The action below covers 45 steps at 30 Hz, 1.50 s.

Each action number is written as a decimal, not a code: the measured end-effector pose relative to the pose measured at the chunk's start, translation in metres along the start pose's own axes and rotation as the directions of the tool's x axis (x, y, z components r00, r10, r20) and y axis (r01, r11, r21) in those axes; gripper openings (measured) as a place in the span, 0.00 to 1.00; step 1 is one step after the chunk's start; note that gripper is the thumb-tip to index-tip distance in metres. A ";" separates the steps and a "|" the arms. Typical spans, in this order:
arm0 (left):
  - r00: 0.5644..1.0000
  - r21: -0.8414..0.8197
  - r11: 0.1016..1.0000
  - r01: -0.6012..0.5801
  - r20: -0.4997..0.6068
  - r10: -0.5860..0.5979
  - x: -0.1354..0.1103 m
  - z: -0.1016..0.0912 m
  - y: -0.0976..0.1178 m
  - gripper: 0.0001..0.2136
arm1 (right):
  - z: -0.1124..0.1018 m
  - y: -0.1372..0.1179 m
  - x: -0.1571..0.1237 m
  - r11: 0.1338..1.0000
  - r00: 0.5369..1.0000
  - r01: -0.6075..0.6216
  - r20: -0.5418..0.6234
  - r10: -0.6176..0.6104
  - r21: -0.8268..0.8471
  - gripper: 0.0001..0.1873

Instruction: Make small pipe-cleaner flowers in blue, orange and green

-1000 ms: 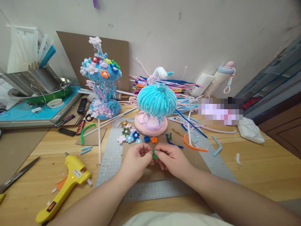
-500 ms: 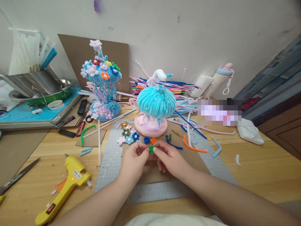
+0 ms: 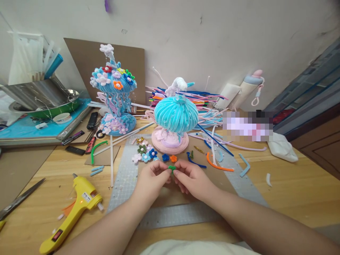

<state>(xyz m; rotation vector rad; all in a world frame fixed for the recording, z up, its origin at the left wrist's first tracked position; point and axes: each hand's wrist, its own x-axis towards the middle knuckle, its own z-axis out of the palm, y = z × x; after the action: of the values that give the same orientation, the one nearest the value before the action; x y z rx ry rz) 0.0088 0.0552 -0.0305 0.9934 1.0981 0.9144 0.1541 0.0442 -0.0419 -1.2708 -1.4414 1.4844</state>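
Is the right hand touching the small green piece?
Touching: the head view shows the right hand fingertips pinching the green piece, with the left hand pinching it too.

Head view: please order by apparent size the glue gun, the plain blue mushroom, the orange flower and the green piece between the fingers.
1. Glue gun and blue mushroom: similar; the gun lies nearer, so unsure.
2. Orange flower and green piece: both tiny, alike.

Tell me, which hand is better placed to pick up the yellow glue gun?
Probably the left hand: the glue gun lies on its side of the table. The right hand would have to cross over. Both pinch the green piece.
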 end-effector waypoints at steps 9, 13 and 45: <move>0.974 0.519 0.826 -0.218 0.068 0.214 0.000 -0.006 -0.008 0.02 | -0.005 0.002 -0.002 0.853 0.964 0.229 -0.010 -0.265 -0.470 0.07; 0.964 0.576 0.775 -0.260 0.110 0.242 -0.002 -0.006 -0.008 0.04 | -0.004 -0.002 -0.003 0.827 0.958 0.252 0.011 -0.285 -0.503 0.06; 0.978 0.431 0.879 -0.205 0.121 0.169 0.000 -0.004 -0.009 0.05 | -0.013 -0.009 -0.003 0.825 0.954 0.289 0.069 -0.293 -0.486 0.08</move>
<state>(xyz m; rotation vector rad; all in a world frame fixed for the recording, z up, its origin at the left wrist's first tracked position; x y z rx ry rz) 0.0054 0.0532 -0.0392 1.5227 1.1823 0.7824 0.1658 0.0468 -0.0311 -1.2611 -1.9919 0.9322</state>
